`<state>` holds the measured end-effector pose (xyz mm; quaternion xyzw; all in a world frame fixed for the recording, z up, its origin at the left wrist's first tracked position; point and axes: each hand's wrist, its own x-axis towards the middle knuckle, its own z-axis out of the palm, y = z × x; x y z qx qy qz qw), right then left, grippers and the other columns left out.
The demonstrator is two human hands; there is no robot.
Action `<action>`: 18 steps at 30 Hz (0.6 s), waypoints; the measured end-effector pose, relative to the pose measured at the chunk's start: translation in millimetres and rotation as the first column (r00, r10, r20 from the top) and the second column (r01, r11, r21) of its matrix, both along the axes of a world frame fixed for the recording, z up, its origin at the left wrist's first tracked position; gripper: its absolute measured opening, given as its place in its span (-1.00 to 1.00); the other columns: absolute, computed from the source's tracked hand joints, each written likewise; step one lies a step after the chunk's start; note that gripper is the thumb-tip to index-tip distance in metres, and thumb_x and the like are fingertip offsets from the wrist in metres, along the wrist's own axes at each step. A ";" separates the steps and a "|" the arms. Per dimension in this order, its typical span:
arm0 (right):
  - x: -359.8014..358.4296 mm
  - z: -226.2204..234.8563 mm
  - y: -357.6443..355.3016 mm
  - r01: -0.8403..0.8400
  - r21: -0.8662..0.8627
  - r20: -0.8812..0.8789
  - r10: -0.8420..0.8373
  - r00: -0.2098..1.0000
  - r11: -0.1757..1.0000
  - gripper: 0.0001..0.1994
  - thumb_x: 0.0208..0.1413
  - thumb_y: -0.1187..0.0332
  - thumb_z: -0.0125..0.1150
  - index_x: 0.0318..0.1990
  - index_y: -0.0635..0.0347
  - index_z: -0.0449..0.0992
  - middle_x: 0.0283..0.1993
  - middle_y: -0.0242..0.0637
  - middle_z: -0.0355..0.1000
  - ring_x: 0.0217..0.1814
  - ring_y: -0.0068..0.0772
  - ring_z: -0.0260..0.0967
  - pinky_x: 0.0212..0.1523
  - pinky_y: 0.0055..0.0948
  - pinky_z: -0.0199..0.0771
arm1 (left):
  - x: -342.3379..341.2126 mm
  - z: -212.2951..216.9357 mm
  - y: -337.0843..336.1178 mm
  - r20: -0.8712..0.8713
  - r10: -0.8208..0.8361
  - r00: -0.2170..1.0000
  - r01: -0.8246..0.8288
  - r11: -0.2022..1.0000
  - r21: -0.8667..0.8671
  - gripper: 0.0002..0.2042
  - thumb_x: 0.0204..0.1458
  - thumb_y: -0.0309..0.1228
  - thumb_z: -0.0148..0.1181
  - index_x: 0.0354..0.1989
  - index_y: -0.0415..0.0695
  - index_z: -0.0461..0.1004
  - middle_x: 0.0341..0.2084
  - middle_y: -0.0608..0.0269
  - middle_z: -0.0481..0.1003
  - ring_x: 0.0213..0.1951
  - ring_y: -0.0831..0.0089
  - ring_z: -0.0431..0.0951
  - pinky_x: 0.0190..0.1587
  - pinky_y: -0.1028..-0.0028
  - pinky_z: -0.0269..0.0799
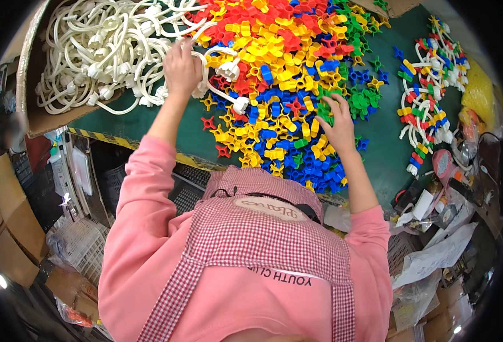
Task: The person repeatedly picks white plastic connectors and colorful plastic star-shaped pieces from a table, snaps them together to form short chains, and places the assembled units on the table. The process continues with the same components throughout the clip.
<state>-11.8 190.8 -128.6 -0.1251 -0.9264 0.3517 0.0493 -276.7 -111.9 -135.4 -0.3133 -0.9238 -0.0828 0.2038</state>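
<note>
My left hand [181, 68] grips a white cord [220, 54] with bulb sockets at the edge of a cardboard box [35, 117] full of such cords. My right hand [337, 119] rests on a big heap of small plastic clips [274, 62] in red, yellow, blue and green, its fingers closed on a green clip [324, 111]. The heap covers the middle of a green table [388, 154].
A finished white cord set with coloured clips [428, 85] lies at the right of the table. Yellow bags [479, 91] and plastic wrap sit at the far right. Cardboard boxes [6, 228] and baskets [80, 242] stand on the floor at the left.
</note>
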 end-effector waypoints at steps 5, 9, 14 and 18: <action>20.8 -6.8 -20.5 0.066 0.034 -0.001 -0.066 0.998 0.997 -0.59 -0.07 0.40 0.26 0.00 0.09 0.39 0.01 -0.19 0.34 0.07 -0.07 0.27 0.01 -0.28 0.36 | -45.5 -6.6 9.6 0.487 0.449 0.749 -0.202 0.855 -0.478 -0.58 0.01 -0.24 -0.01 0.09 0.00 0.31 -0.23 0.01 0.52 -0.19 0.08 0.54 -0.18 0.16 0.45; 19.2 -7.5 -12.8 0.002 0.265 0.009 -0.004 1.000 0.964 -0.64 -0.03 0.09 0.20 -0.12 0.07 0.49 0.02 -0.26 0.35 0.05 -0.21 0.27 0.10 -0.19 0.15 | -17.2 37.0 20.6 0.574 0.257 0.777 -0.200 0.966 -0.161 -0.63 0.00 -0.19 0.07 0.00 0.01 0.41 -0.34 0.01 0.54 -0.23 0.03 0.53 -0.20 0.15 0.42; -72.2 -15.9 22.0 0.222 0.238 -0.195 -0.177 0.965 0.946 -0.49 -0.05 0.33 0.22 0.13 -0.06 0.30 0.18 -0.15 0.16 0.14 0.00 0.16 0.12 -0.22 0.24 | 41.3 83.7 12.8 0.520 0.176 0.836 -0.232 0.972 0.045 -0.72 0.00 -0.26 0.13 -0.11 -0.04 0.45 -0.54 0.11 0.52 -0.44 0.12 0.53 -0.40 0.22 0.38; -102.2 -23.2 11.2 0.148 0.144 -0.064 -0.140 0.988 0.978 -0.49 -0.09 0.31 0.27 0.09 -0.15 0.30 0.13 -0.19 0.19 0.14 -0.01 0.17 0.13 -0.15 0.23 | 62.5 84.1 -0.3 0.504 0.100 0.858 -0.275 0.918 0.287 -0.76 -0.01 -0.32 0.16 -0.16 -0.08 0.47 -0.61 0.16 0.49 -0.55 0.19 0.49 -0.47 0.31 0.34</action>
